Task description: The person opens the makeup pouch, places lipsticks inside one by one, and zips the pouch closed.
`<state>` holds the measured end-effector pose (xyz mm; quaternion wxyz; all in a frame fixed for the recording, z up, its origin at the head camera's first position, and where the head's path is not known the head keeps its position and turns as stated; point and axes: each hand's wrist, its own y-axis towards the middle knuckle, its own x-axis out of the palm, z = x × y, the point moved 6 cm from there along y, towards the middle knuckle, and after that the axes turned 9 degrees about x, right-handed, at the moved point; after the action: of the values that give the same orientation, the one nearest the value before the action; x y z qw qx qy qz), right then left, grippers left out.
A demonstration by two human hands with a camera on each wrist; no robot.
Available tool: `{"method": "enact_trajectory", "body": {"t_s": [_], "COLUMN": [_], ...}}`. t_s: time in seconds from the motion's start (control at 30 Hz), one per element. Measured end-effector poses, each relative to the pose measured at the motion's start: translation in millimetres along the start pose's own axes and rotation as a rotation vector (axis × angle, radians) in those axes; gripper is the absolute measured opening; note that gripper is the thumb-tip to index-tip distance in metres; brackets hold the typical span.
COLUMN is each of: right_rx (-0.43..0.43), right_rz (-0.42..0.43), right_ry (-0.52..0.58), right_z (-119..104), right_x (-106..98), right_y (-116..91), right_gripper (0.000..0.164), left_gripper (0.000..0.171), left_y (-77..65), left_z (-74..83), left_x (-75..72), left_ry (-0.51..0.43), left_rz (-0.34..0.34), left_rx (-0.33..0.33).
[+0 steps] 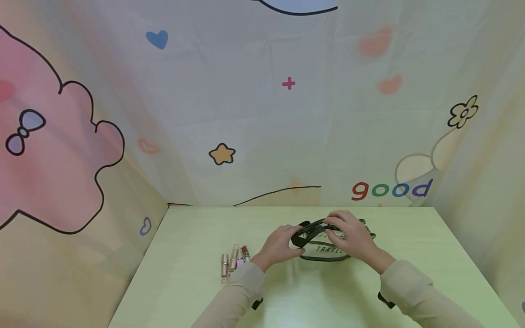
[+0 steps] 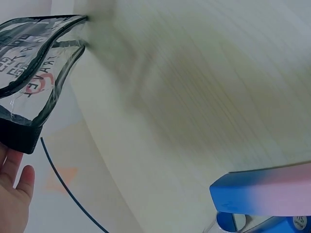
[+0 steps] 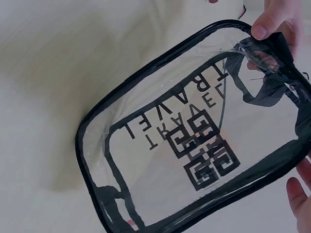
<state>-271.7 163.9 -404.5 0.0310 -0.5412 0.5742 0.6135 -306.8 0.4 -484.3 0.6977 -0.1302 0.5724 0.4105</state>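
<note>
And there it was, the clear plastic "TRAVEL" bag with black trim (image 1: 328,250), toward the back of the pale yellow-green table (image 1: 176,282), right of some slim cosmetic tubes (image 1: 224,265)! The left hand (image 1: 282,245) gripped one end, the right hand (image 1: 352,234) pinched the top edge, slightly apart. Good work here, seemingly, wanted a steady left anchor, gentle right-hand pressure and no twisting of that floppy plastic.

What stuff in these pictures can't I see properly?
Head view: the right hand hides part of the clear bag.
Head view: the left sleeve hides part of the pink item.
Left wrist view: the right edge cuts off the pink-and-blue box.
Left wrist view: the round label's markings are too small to read.
</note>
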Motion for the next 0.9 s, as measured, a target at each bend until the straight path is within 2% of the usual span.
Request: {"method": "enact_trajectory", "body": {"t_s": [0.3,0.5,0.77,0.9], "right_rx": [-0.064,-0.079,-0.149,-0.143], "right_rz": [-0.059,-0.147,-0.206,-0.245], "right_ry": [-0.075,-0.103,-0.115,-0.119], "right_z": [-12.1,-18.8,-28.7,-31.0], "right_x": [0.2,4.5,8.7,13.2], "right_y": [10.0,14.3,18.1,19.2], "right_gripper": [0.016,0.013,0.011,0.009], "left_gripper": [0.056,0.055,0.055,0.054], "left_y": [1.3,3.1,4.2,4.2], "left_z": [8.0,9.6,14.5,18.4], "left_x": [-5.3,-4.5,-7.0,-9.8], "left_ry": [0.043,0.074,0.116,0.138], "left_rz": [0.024,0.04,0.049,0.059], "left_rx": [0.049,0.074,0.124,0.154]}}
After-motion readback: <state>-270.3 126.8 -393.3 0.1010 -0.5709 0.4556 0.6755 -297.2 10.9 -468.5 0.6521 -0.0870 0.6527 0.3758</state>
